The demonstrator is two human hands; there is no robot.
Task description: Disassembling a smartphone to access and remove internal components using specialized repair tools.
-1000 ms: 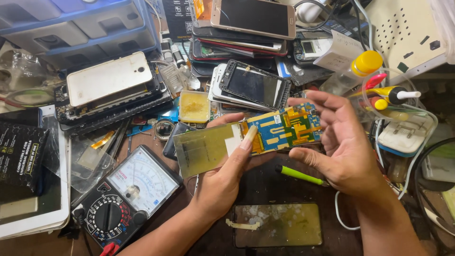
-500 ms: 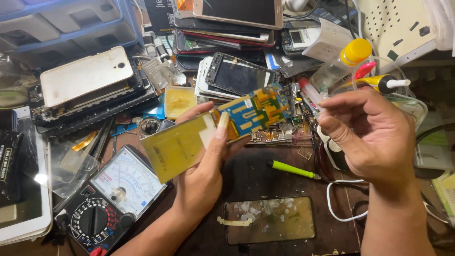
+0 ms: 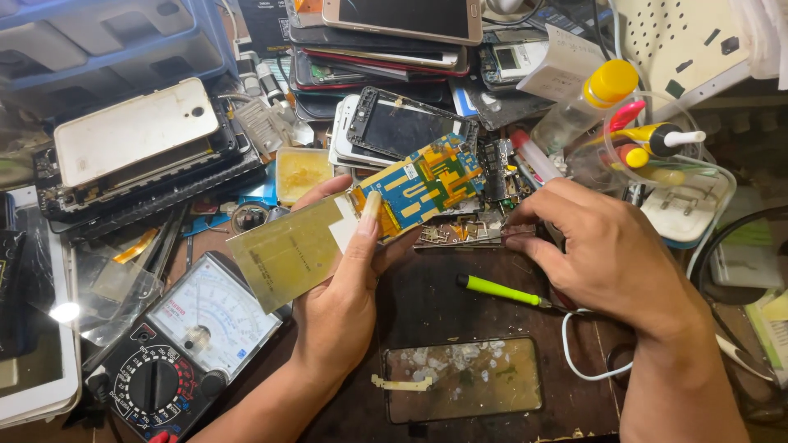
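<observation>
My left hand [image 3: 345, 287] grips a phone circuit board [image 3: 419, 184], blue with yellow and orange patches, joined to a dull gold display panel [image 3: 283, 254]. The thumb presses where board and panel meet, and the assembly is tilted up to the right. My right hand [image 3: 607, 254] is low over the dark table, to the right of the board. Its fingertips are pinched on a thin metal tool [image 3: 492, 236] whose tip lies over small loose board pieces [image 3: 455, 234]. The rest of that tool is hidden under the fingers.
An analog multimeter [image 3: 189, 344] lies at the lower left, a green-handled screwdriver [image 3: 497, 289] and a bare phone glass [image 3: 464, 377] are in front of me. Stacked phones [image 3: 386, 33], an open phone frame [image 3: 402, 127], a yellow-capped bottle [image 3: 587, 102] and a white cable [image 3: 574, 353] crowd the table.
My right hand has left the board and dropped to the table on the right, its fingers closing on the thin tool. My left hand still holds the board and panel, slightly lower.
</observation>
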